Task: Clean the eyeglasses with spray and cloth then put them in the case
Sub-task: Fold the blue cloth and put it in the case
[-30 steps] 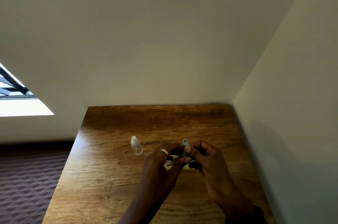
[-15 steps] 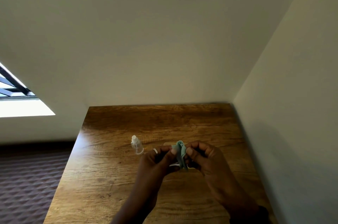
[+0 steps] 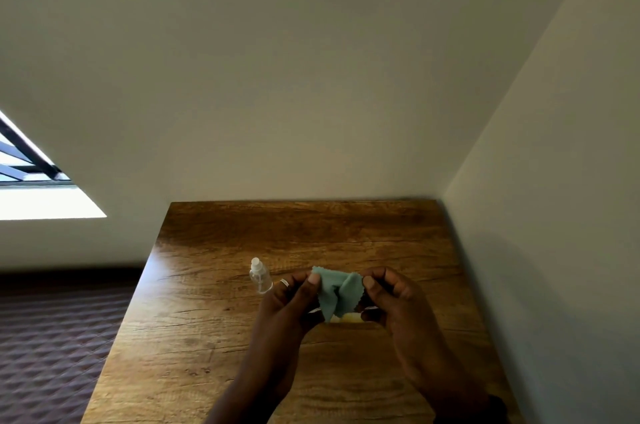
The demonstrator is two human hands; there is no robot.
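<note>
The small pale-green cloth (image 3: 337, 292) with zigzag edges (creased in its middle) hangs above the wooden table (image 3: 207, 337), pinched by left hand (image 3: 289, 302) and right hand (image 3: 391, 297); a clear spray bottle (image 3: 260, 276) stands nearby.

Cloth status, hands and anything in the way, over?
Left hand and right hand both pinching cloth, spread between them. Bottle upright on table, left of hands, clear. Glasses not discernible.
</note>
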